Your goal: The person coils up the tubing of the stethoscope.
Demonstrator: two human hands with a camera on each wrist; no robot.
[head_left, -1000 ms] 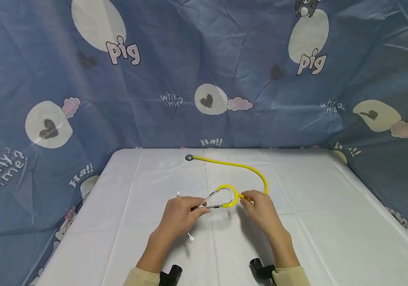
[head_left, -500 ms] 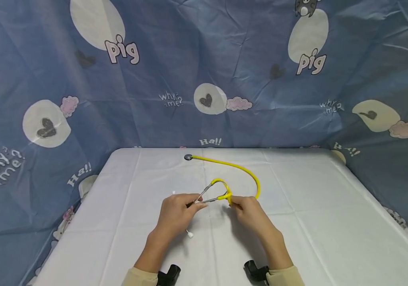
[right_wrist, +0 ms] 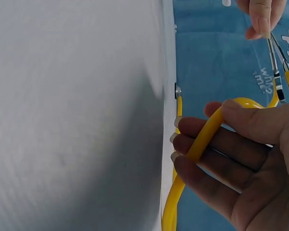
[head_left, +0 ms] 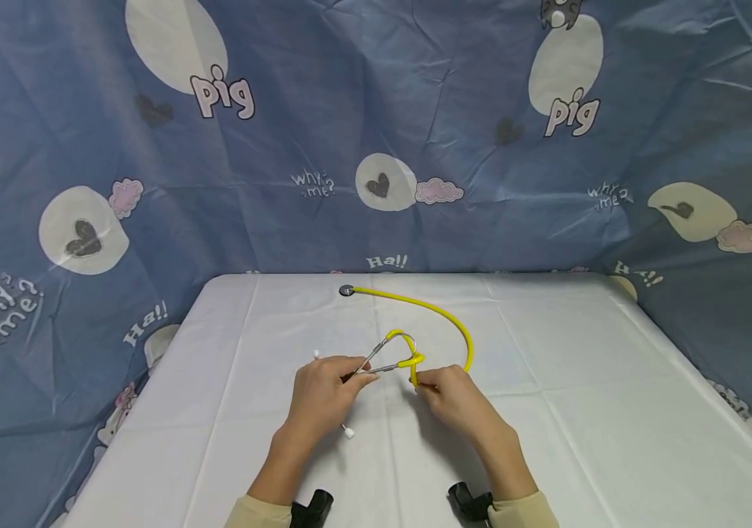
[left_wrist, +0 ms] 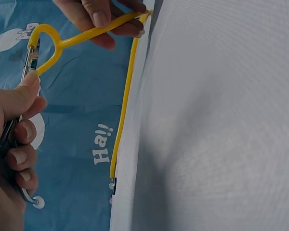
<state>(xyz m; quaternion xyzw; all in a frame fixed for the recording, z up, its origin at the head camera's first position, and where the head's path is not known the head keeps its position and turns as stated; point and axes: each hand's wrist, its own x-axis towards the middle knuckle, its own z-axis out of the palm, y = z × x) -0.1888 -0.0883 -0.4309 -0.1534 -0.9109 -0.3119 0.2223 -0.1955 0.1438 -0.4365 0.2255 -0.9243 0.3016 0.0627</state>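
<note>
A stethoscope with yellow tubing (head_left: 445,312) spans the space between the two hands and trails back over the table. My left hand (head_left: 325,392) grips its metal ear tubes (head_left: 385,368), fingers curled round them in the left wrist view. White ear tips (head_left: 349,433) poke out beyond that hand. My right hand (head_left: 462,400) pinches the yellow tube below the fork, thumb on top, as the right wrist view shows; its other fingers (right_wrist: 207,185) lie behind the tube. At the far edge rests the dark round chest piece (head_left: 346,290).
A white cloth covers the table (head_left: 607,440), with fold creases and hand shadows on it. Behind stands a blue printed curtain (head_left: 514,227). Black wrist mounts (head_left: 471,504) sit at both sleeve cuffs.
My right hand has moved left and slightly nearer the body, so the tube now bends down below the fork. The tubing's curve has shifted left. My left hand has drifted slightly left.
</note>
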